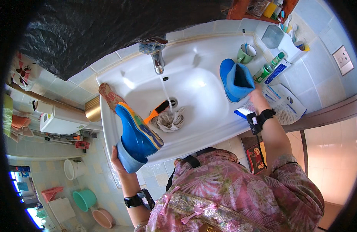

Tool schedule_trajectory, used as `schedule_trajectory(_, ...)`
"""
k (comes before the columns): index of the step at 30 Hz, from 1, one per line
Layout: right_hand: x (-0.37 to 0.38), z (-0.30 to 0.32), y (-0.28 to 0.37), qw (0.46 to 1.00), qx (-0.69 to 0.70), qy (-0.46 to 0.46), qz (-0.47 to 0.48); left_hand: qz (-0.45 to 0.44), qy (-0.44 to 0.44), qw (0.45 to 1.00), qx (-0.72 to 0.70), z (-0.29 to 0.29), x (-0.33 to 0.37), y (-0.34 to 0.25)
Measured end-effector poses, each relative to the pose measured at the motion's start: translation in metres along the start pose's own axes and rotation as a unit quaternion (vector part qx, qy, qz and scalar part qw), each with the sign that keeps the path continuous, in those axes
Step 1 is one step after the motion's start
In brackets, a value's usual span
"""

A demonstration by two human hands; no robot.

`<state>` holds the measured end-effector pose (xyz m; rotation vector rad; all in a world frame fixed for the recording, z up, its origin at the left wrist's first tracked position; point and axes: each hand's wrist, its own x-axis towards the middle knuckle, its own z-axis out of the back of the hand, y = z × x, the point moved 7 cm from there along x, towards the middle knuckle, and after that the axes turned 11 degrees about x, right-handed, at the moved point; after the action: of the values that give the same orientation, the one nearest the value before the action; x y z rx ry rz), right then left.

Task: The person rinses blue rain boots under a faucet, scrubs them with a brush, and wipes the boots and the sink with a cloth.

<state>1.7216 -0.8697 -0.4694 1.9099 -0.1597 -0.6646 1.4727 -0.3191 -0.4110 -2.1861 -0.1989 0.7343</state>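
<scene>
Beside my right hand [258, 98], the white plastic package [297, 109] carries blue printed lettering; pale lettering runs along the blue panel of the slim packet [277, 72]; my green bottle [262, 73] wears a label, its print too small for me to read.

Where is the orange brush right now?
In the head view, the orange brush lies in the white sink, left of the picture's middle, beside the crumpled cloth and just right of the blue boot in the left hand.
</scene>
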Motion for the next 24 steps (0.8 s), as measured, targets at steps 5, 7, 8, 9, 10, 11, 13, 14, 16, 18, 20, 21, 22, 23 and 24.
schedule_trajectory(5, -0.058, -0.001, 0.067, 0.936, -0.095, -0.049, 0.337, 0.047, 0.066, 0.997, -0.015, -0.003, -0.006, -0.007)
schedule_trajectory(7, -0.132, -0.054, 0.07, 0.934, -0.103, 0.08, 0.333, 0.064, 0.065, 0.995, -0.029, 0.008, -0.001, -0.005)
schedule_trajectory(8, -0.168, -0.086, 0.063, 0.94, -0.124, 0.157, 0.277, 0.064, 0.064, 0.995, -0.036, 0.01, 0.002, -0.006)
schedule_trajectory(9, -0.195, -0.114, 0.037, 0.946, -0.151, 0.23, 0.171, 0.055, 0.077, 0.994, -0.055, 0.001, -0.002, -0.012)
schedule_trajectory(10, -0.219, -0.136, 0.01, 0.937, -0.18, 0.293, 0.067, 0.071, 0.107, 0.989, -0.078, -0.013, -0.004, -0.01)
schedule_trajectory(11, -0.239, -0.153, -0.023, 0.918, -0.156, 0.362, -0.055, 0.075, 0.145, 0.983, -0.084, -0.025, -0.005, -0.01)
schedule_trajectory(13, -0.282, -0.179, -0.064, 0.847, -0.123, 0.48, -0.191, 0.089, 0.201, 0.97, -0.103, -0.05, -0.009, -0.006)
schedule_trajectory(14, -0.296, -0.19, -0.077, 0.826, -0.117, 0.505, -0.223, 0.099, 0.217, 0.965, -0.114, -0.063, -0.012, -0.003)
schedule_trajectory(16, -0.333, -0.223, -0.076, 0.803, 0.006, 0.543, -0.244, 0.09, 0.205, 0.97, -0.099, -0.073, -0.015, 0.001)
schedule_trajectory(18, -0.345, -0.232, -0.071, 0.818, 0.007, 0.507, -0.27, 0.072, 0.202, 0.972, -0.092, -0.062, -0.005, 0.01)
schedule_trajectory(20, -0.336, -0.232, -0.067, 0.843, -0.038, 0.494, -0.211, 0.084, 0.12, 0.987, 0.067, -0.047, 0.001, 0.02)
schedule_trajectory(21, -0.34, -0.238, -0.057, 0.848, -0.066, 0.502, -0.156, 0.042, 0.14, 0.98, 0.138, -0.032, 0.014, 0.027)
schedule_trajectory(22, -0.341, -0.243, -0.05, 0.837, -0.109, 0.527, -0.1, 0.084, 0.164, 0.963, 0.197, -0.01, 0.021, 0.039)
schedule_trajectory(23, -0.341, -0.244, -0.04, 0.837, -0.123, 0.533, 0.001, 0.053, 0.117, 0.959, 0.253, -0.005, 0.022, 0.033)
schedule_trajectory(24, -0.342, -0.245, -0.029, 0.829, -0.135, 0.533, 0.102, 0.021, 0.068, 0.949, 0.308, -0.001, 0.023, 0.025)
